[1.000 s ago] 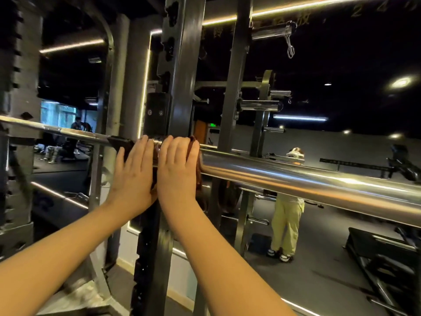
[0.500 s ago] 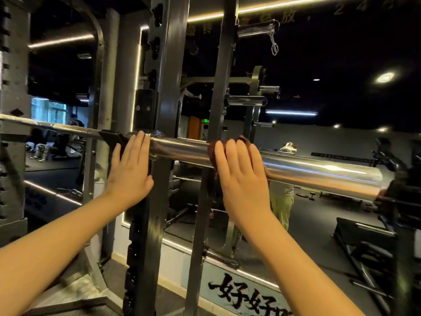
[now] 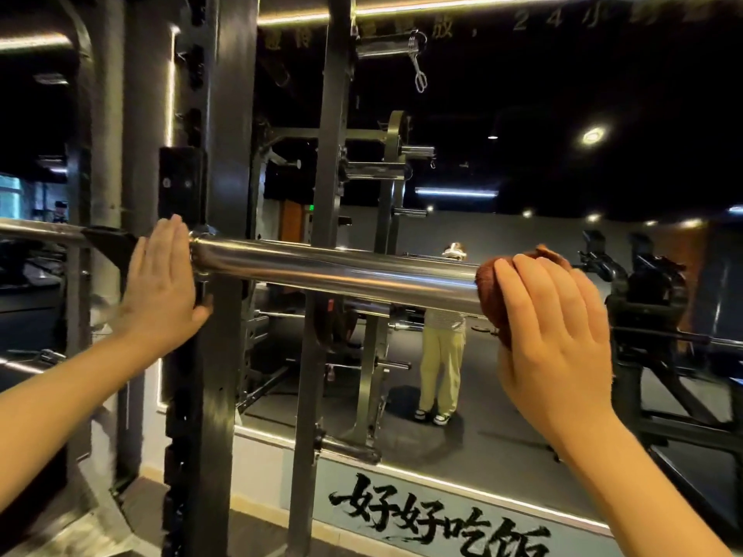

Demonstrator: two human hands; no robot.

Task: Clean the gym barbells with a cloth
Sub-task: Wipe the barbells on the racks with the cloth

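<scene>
A shiny steel barbell (image 3: pixel 333 271) lies across a dark rack at chest height, its thick sleeve running from centre to right. My right hand (image 3: pixel 551 331) wraps a brown cloth (image 3: pixel 494 291) over the sleeve's right end, which is hidden under it. My left hand (image 3: pixel 165 283) rests flat, fingers straight up, against the bar at the sleeve's collar, beside the black rack hook (image 3: pixel 110 245). The thin shaft continues left past that hook.
A dark rack upright (image 3: pixel 219 275) stands right behind the bar. A wall mirror behind reflects a person in yellow trousers (image 3: pixel 440 351), more racks and a machine (image 3: pixel 643 299) at right. Painted characters run along the wall's base.
My right hand has slid the cloth along the sleeve from beside my left hand out to its right end. My left hand has stayed at the collar.
</scene>
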